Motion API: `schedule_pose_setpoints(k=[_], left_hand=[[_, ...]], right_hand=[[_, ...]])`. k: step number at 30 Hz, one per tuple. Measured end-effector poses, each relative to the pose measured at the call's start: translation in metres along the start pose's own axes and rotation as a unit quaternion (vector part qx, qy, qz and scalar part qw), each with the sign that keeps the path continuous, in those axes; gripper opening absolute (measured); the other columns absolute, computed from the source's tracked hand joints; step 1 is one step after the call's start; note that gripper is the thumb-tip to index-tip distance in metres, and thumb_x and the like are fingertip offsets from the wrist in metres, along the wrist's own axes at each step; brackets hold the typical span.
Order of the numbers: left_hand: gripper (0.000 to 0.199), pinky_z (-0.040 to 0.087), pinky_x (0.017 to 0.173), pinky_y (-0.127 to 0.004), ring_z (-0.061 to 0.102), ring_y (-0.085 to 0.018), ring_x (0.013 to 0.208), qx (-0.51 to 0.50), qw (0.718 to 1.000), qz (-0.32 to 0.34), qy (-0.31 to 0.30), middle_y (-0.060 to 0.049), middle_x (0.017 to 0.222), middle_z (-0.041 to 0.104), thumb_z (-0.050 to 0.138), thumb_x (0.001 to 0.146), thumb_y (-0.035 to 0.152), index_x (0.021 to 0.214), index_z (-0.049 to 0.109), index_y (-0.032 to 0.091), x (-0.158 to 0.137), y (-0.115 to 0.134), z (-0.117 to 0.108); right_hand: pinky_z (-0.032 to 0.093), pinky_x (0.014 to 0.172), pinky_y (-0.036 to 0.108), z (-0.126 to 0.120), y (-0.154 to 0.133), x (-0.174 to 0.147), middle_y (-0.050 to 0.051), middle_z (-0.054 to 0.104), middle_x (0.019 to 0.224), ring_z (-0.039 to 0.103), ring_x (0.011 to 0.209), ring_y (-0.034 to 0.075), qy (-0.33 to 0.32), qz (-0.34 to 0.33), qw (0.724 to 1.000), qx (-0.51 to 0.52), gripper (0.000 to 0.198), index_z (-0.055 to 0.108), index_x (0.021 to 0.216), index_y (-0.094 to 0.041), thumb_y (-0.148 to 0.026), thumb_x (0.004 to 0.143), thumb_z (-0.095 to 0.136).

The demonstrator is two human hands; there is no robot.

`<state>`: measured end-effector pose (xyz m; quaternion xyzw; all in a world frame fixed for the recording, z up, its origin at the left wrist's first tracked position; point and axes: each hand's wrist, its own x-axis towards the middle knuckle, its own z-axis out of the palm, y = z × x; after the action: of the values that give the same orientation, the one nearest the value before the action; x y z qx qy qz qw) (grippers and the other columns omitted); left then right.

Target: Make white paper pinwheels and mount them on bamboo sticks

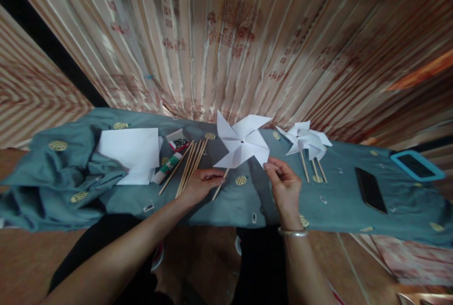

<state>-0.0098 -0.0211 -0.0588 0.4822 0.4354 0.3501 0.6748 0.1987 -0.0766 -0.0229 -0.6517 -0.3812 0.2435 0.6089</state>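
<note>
A white paper pinwheel (pixel 260 147) with a shiny pin at its centre is held up over the cloth-covered table. Its thin wooden stick (pixel 220 185) slants down to the left, and my left hand (pixel 201 185) is closed on that stick. With thumb and fingers, my right hand (pixel 285 187) pinches the tip of the pinwheel's lower right blade. Close by my left hand lie several loose wooden sticks (pixel 187 168) and a green and white glue stick (pixel 169 167). To the right, more white pinwheels (pixel 300 139) on sticks lie overlapping on the cloth.
A stack of white paper (pixel 130 154) lies at the left, partly under bunched cloth. Behind the sticks sits an open small box of metal pins (pixel 180 143). A dark phone (pixel 371 190) and a blue-framed tablet (pixel 417 165) lie at the right. A patterned curtain (pixel 230 50) hangs behind.
</note>
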Motion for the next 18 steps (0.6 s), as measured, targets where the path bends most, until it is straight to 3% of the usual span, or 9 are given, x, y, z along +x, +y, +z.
schedule_pose_setpoints(k=[18], left_hand=[[0.021,0.051,0.088,-0.036,0.069,-0.021,0.083,-0.001,1.000,-0.013,0.023,-0.004,0.084,0.077,0.077,0.060,0.027,0.080,0.077,0.019,0.001,0.004,0.001]], right_hand=[[0.048,0.065,0.028,0.022,-0.008,-0.016,-0.001,0.073,0.071,0.061,0.064,0.013,-0.064,0.062,0.991,0.096,0.030,0.071,0.092,-0.021,-0.034,0.066,0.078]])
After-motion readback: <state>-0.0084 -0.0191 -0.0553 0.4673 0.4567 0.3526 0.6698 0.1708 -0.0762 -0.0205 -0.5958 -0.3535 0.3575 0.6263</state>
